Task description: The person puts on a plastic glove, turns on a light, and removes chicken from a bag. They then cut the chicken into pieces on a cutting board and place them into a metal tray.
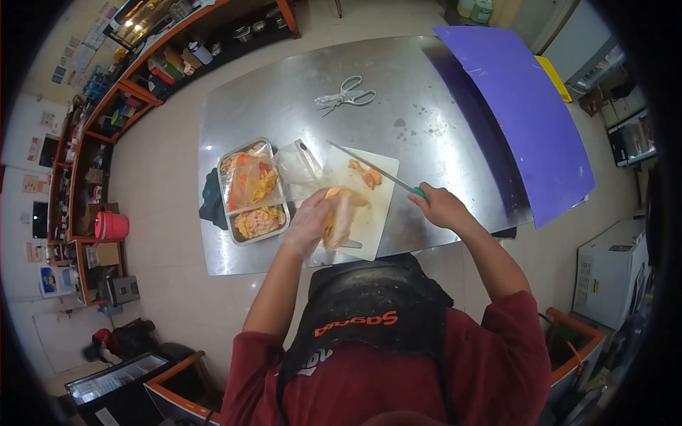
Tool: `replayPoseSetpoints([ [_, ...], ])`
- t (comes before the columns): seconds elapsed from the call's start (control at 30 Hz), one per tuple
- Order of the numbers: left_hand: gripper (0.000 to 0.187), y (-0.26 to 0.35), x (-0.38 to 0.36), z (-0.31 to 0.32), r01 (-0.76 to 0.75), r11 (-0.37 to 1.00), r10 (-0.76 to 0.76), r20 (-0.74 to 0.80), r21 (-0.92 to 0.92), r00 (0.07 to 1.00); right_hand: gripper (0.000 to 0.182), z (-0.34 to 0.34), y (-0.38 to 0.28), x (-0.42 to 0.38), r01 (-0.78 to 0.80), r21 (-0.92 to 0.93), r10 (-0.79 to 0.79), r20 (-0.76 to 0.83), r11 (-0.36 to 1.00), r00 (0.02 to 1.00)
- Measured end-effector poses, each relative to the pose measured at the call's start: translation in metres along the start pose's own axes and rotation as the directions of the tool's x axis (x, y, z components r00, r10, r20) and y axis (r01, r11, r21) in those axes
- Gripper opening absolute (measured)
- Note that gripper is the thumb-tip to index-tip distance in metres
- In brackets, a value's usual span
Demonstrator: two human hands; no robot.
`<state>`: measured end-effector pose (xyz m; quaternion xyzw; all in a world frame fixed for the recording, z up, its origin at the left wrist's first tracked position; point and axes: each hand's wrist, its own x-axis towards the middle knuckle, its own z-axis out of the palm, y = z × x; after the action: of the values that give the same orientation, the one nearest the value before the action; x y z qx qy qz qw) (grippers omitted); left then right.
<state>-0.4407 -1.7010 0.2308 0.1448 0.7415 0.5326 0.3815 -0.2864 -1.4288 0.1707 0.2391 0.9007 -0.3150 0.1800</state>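
Gripping the green-handled knife (387, 175) in closed fingers, the right hand (440, 207) is holding its long blade slantwise over the white cutting board (381, 213). The left hand (310, 220), in a clear plastic glove, is curling around a pale piece of raw meat (344, 216), probably chicken, though blur is hiding its exact shape. That piece is hanging over the board's left side, nearer the body than the small cut pieces (366, 175).

Slick meat could be slipping through that loose glove, turning under the blade and exposing the fingers, since thin film is giving little protection. The board is lying close to the steel table's (284, 92) near edge, so a hard push could be sliding it or dropping scraps.

Orange lettering (355, 323) is showing on the black apron (376, 280), seemingly "Sagala"; the white letters beneath are folding out of reading. Inside the metal tray (287, 219), a clear bag (249, 184) is bearing orange patches without legible words.
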Motion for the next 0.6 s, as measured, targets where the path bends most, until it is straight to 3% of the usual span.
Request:
replayPoseSetpoints([
  [0.1,0.039,-0.069,0.059,0.015,0.19,0.942,-0.192,0.019,-0.276,0.981,0.05,0.025,0.02,-0.014,0.018,0.202,-0.015,-0.018,0.979,1.0],
  [0.13,0.038,-0.107,0.08,0.014,0.12,0.993,-0.12,-0.029,0.002,0.992,0.05,0.03,0.012,-0.023,-0.059,0.291,0.052,0.03,0.955,0.998],
  [0.17,0.037,-0.151,0.1,0.013,0.051,0.958,-0.038,-0.053,0.283,0.998,0.05,0.034,-0.002,-0.033,-0.14,0.373,0.116,0.085,0.917,0.99],
  [0.2,0.037,-0.174,0.109,0.012,-0.011,0.841,0.044,-0.049,0.541,0.998,0.051,0.041,-0.01,-0.044,-0.225,0.448,0.176,0.148,0.865,0.973],
  [0.23,0.035,-0.173,0.114,0.012,-0.096,0.582,0.023,0.101,0.807,0.995,0.05,0.072,0.006,-0.039,-0.105,0.419,0.081,0.074,0.902,0.994],
  [0.27,0.033,-0.169,0.121,0.01,-0.216,0.248,-0.049,0.235,0.944,0.971,0.05,0.091,0.01,-0.034,-0.074,0.391,0.052,0.066,0.918,0.996],
  [0.3,0.031,-0.172,0.123,0.01,-0.353,-0.107,-0.164,0.334,0.929,0.928,0.049,0.106,0.009,-0.031,-0.043,0.363,0.023,0.058,0.931,0.998],
  [0.33,0.03,-0.178,0.119,0.01,-0.192,0.087,-0.088,0.199,0.978,0.976,0.049,0.119,0.009,-0.03,-0.013,0.336,-0.004,0.051,0.942,0.999],
  [0.4,0.028,-0.188,0.117,0.009,0.117,0.475,-0.022,-0.121,0.872,0.992,0.048,0.129,0.002,-0.027,-0.066,0.311,0.06,0.029,0.948,0.998],
  [0.47,0.025,-0.195,0.104,0.006,0.045,0.477,0.117,-0.114,0.878,0.987,0.048,0.131,-0.005,-0.026,-0.125,0.271,0.126,0.013,0.954,0.992],
  [0.6,0.022,-0.167,0.074,0.023,0.06,0.407,0.256,-0.177,0.911,0.95,0.044,0.12,-0.011,-0.046,-0.146,0.283,0.153,-0.003,0.948,0.988],
])
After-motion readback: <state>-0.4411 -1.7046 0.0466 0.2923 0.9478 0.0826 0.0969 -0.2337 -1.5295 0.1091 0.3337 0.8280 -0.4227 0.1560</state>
